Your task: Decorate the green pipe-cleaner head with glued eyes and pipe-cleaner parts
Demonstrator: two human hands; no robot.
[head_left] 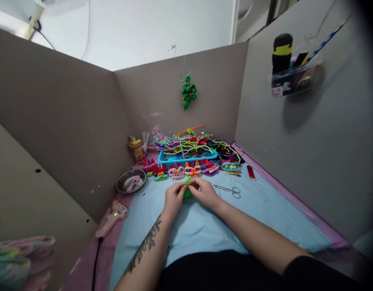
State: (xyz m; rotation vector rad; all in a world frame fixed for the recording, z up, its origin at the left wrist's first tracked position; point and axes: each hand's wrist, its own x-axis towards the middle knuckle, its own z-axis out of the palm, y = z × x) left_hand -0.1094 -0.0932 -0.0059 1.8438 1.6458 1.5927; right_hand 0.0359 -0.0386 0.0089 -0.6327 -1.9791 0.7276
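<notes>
Both hands meet over the blue cloth in the middle of the desk. Between them is a bright green piece (pixel 187 193) that looks like bent pipe cleaner; the fingers hide most of it. My left hand (pixel 175 196) pinches it from the left, and my right hand (pixel 204 191) pinches it from the right. Just beyond the fingers stands a row of colourful fuzzy animal-face figures, among them a pink and white one (pixel 176 171) and an orange and white one (pixel 192 169). Scissors (pixel 230 190) lie right of my right hand.
A blue tray (pixel 189 160) heaped with pipe cleaners (pixel 186 143) stands behind the figures. At left are a metal bowl (pixel 122 182) and a pink glue gun (pixel 111 222) with a cord. Grey partitions (pixel 186 117) enclose the desk; a plastic bin (pixel 292 83) hangs at right.
</notes>
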